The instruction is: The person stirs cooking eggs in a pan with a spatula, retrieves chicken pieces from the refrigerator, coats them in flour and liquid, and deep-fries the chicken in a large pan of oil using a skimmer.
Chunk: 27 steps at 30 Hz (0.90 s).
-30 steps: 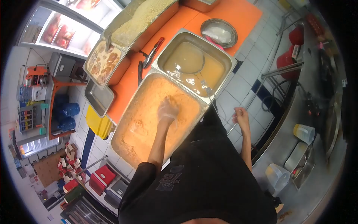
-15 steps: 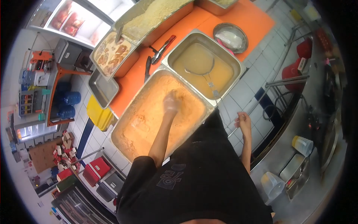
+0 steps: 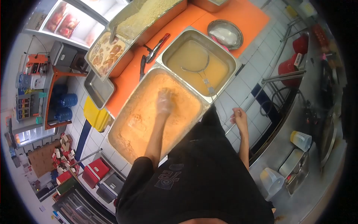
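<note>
My left hand point(image 3: 164, 103), dusted with flour, is in a large metal pan point(image 3: 118, 148) of orange seasoned flour point(image 3: 179, 112). Its fingers look stretched out, with the tips partly sunk in the flour; I see nothing held. A floured lump point(image 3: 135, 120) sits in the same pan, nearer its left side. My right hand point(image 3: 238, 117) hangs in the air right of the pans, fingers loosely bent and apart, holding nothing. Beside the flour stands a pan point(image 3: 238, 63) of cloudy yellowish liquid point(image 3: 220, 71), with a wire strainer point(image 3: 205, 80) resting in it.
Black-handled tongs point(image 3: 153, 52) lie on the orange table point(image 3: 250, 22). Behind are a tray of meat in batter point(image 3: 106, 56) and a bin of pale crumbs point(image 3: 145, 18). A round metal bowl point(image 3: 225, 34) stands at the right, an empty metal pan point(image 3: 99, 89) at the left.
My left hand has shifted slightly within the flour and its fingers look straighter. My right hand stays in the air. The whole view has moved a little.
</note>
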### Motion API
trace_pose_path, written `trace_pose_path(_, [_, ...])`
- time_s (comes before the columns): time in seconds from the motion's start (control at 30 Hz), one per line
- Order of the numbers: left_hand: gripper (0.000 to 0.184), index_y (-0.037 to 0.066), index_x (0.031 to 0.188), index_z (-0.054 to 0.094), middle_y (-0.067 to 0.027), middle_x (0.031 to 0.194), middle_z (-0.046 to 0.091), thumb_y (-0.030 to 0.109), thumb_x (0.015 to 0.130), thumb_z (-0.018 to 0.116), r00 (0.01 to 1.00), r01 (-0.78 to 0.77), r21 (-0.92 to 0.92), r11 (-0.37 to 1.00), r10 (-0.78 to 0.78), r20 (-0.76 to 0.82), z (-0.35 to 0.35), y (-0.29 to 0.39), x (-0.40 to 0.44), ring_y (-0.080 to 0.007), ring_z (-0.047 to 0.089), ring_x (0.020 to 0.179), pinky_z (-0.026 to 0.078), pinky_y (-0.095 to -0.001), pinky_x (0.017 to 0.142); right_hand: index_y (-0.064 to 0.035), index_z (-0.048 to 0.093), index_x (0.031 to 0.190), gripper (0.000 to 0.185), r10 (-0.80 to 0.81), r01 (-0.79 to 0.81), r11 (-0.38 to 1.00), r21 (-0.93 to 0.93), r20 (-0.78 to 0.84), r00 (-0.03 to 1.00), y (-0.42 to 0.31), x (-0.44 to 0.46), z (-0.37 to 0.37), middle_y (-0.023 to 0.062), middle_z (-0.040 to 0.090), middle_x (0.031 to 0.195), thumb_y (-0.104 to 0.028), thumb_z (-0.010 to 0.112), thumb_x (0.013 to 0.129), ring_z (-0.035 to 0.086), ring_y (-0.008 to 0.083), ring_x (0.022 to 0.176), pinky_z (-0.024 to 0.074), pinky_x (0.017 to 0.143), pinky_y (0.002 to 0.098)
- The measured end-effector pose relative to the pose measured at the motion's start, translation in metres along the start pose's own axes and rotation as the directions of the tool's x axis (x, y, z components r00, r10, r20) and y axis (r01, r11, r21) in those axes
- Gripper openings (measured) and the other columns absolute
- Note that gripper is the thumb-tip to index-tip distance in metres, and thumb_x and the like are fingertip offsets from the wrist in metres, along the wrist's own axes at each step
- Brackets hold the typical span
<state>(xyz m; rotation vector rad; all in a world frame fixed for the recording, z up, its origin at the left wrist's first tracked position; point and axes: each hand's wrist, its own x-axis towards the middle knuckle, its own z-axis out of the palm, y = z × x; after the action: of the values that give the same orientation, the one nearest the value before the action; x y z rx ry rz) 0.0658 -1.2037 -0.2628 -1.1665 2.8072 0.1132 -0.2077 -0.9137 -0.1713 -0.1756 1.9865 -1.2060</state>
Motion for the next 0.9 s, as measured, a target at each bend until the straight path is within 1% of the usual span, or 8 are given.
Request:
trace_pose_path(0.2, [0.052, 0.008, 0.130, 0.056, -0.0229, 0.138, 0.049, 0.035, 0.085, 0.059, 0.834, 0.551, -0.249, 0.796, -0.536, 0.130, -0.054, -0.052, -0.073, -0.0330, 0.047, 0.129, 0.041, -0.0390, 0.105, -0.0048, 0.060, 0.106, 0.021, 0.036, -0.036, 0.999, 0.003, -0.043, 0.998, 0.017, -0.007, -0.010, 0.0066, 0.062, 0.071, -0.023, 0.053, 0.099, 0.058, 0.0122, 0.053, 0.0463, 0.048, 0.0250])
trace_pose_path(0.27, [0.053, 0.003, 0.126, 0.055, -0.0241, 0.131, 0.055, 0.039, 0.088, 0.055, 0.595, 0.735, -0.203, 0.647, -0.472, 0.651, -0.048, -0.064, -0.087, -0.0359, 0.054, 0.121, 0.042, -0.0415, 0.102, -0.0052, 0.061, 0.105, 0.021, 0.043, -0.043, 0.999, -0.003, -0.056, 0.997, 0.026, -0.006, -0.011, 0.0063, 0.062, 0.070, -0.024, 0.053, 0.099, 0.059, 0.0122, 0.053, 0.0463, 0.048, 0.0250])
trace_pose_path(0.3, [0.055, 0.001, 0.126, 0.054, -0.0253, 0.127, 0.057, 0.042, 0.089, 0.052, 0.781, 0.409, -0.154, 0.899, -0.258, 0.569, 0.006, -0.068, -0.109, -0.0367, 0.056, 0.118, 0.043, -0.0426, 0.100, -0.0054, 0.061, 0.106, 0.021, 0.054, -0.054, 0.999, 0.002, -0.060, 0.997, 0.029, -0.006, -0.012, 0.0062, 0.062, 0.070, -0.024, 0.053, 0.099, 0.059, 0.0121, 0.053, 0.0464, 0.048, 0.0249])
trace_pose_path(0.37, [0.057, -0.002, 0.123, 0.055, -0.0286, 0.121, 0.060, 0.046, 0.092, 0.048, 0.845, 0.385, -0.165, 0.908, -0.276, 0.458, 0.030, -0.027, -0.114, -0.0398, 0.057, 0.114, 0.044, -0.0438, 0.098, -0.0056, 0.061, 0.106, 0.022, 0.062, -0.062, 0.998, -0.001, -0.051, 0.997, 0.031, -0.007, -0.008, 0.0062, 0.062, 0.070, -0.025, 0.053, 0.099, 0.059, 0.0120, 0.053, 0.0464, 0.048, 0.0249])
trace_pose_path(0.4, [0.058, -0.002, 0.120, 0.058, -0.0305, 0.119, 0.059, 0.048, 0.093, 0.047, 0.715, 0.684, -0.276, 0.675, -0.546, 0.438, -0.006, 0.017, -0.094, -0.0419, 0.057, 0.113, 0.044, -0.0438, 0.098, -0.0057, 0.061, 0.106, 0.022, 0.069, -0.069, 0.998, 0.006, -0.048, 0.996, 0.030, -0.008, -0.007, 0.0062, 0.062, 0.070, -0.025, 0.053, 0.099, 0.059, 0.0120, 0.053, 0.0463, 0.048, 0.0247])
trace_pose_path(0.6, [0.096, -0.011, 0.145, 0.025, -0.0320, 0.143, 0.040, 0.056, 0.085, 0.057, 0.822, 0.565, -0.398, 0.723, -0.451, 0.348, -0.010, 0.114, 0.003, -0.0360, 0.043, 0.133, 0.034, -0.0371, 0.111, -0.0059, 0.061, 0.107, 0.023, 0.008, -0.008, 0.999, -0.032, 0.000, 1.000, 0.009, 0.000, -0.001, 0.0059, 0.061, 0.072, -0.026, 0.053, 0.099, 0.059, 0.0122, 0.056, 0.0459, 0.049, 0.0244])
trace_pose_path(0.77, [0.093, -0.009, 0.142, 0.033, -0.0288, 0.140, 0.045, 0.055, 0.081, 0.064, 0.761, 0.622, -0.737, 0.265, -0.426, 0.489, 0.029, 0.066, 0.000, -0.0370, 0.042, 0.132, 0.033, -0.0373, 0.112, -0.0055, 0.062, 0.108, 0.025, -0.012, 0.012, 0.999, -0.051, -0.008, 1.000, 0.003, 0.005, -0.003, 0.0059, 0.061, 0.074, -0.027, 0.054, 0.099, 0.059, 0.0127, 0.056, 0.0458, 0.049, 0.0246])
trace_pose_path(0.9, [0.070, -0.007, 0.129, 0.052, -0.0308, 0.131, 0.051, 0.043, 0.082, 0.066, 0.766, 0.537, -0.758, 0.369, -0.589, 0.256, -0.043, 0.008, -0.020, -0.0394, 0.046, 0.127, 0.035, -0.0420, 0.109, -0.0060, 0.061, 0.106, 0.020, 0.001, -0.001, 0.999, -0.040, -0.017, 1.000, 0.012, 0.003, -0.005, 0.0064, 0.063, 0.071, -0.023, 0.052, 0.100, 0.060, 0.0122, 0.054, 0.0451, 0.047, 0.0243])
